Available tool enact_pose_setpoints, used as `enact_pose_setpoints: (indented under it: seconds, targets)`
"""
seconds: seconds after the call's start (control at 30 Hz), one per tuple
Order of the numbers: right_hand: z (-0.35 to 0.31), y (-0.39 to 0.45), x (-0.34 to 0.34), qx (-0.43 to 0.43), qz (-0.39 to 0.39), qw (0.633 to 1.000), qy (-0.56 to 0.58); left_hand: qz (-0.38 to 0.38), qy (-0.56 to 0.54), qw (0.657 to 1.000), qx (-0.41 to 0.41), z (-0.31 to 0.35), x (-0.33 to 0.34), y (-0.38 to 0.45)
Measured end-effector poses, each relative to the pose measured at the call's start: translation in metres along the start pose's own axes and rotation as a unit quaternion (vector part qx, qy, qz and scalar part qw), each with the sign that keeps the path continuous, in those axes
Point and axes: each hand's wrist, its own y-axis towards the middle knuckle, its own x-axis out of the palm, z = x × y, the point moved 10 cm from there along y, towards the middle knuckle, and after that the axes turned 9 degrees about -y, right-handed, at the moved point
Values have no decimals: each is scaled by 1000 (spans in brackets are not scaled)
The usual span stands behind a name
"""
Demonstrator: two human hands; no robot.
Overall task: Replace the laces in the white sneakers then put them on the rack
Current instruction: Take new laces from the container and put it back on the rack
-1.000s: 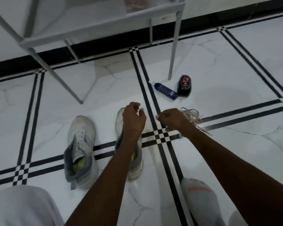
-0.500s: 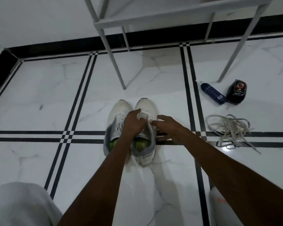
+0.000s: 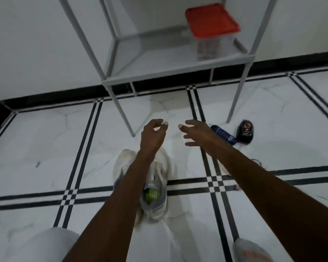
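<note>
Sneakers [image 3: 155,186] lie toes toward the rack [image 3: 178,70], under the left hand [image 3: 152,135]; right hand [image 3: 197,132] beside; both loose and empty.

Two white sneakers [image 3: 155,186] are counted on the floor, side by side. One rack [image 3: 178,65] is recorded, with one red-lidded container [image 3: 212,31] on its shelf. One blue bottle [image 3: 223,137] and one black device [image 3: 245,131] are listed. Two hands are noted: left hand [image 3: 152,136], right hand [image 3: 197,132].

White sneakers [image 3: 156,186] side-by-side on floor, unlaced
</note>
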Motion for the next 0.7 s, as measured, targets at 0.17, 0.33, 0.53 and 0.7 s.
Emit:
enact_pose_setpoints:
  seconds: [0.17, 0.33, 0.53, 0.7]
  targets:
    - [-95, -12, -80, -78, 92, 993, 8, -43, -90, 993, 60, 98, 50, 20]
    - [-161, -23, -144, -126, 181, 975, 16, -28, -106, 986, 128, 173, 73, 44]
    - [-217, -19, -198, -183, 310, 922, -143, 33, -57, 992, 106, 211, 80, 96]
    - [-245, 27, -211, -175, 279, 922, -204, 20, -57, 998, 28, 216, 98, 147]
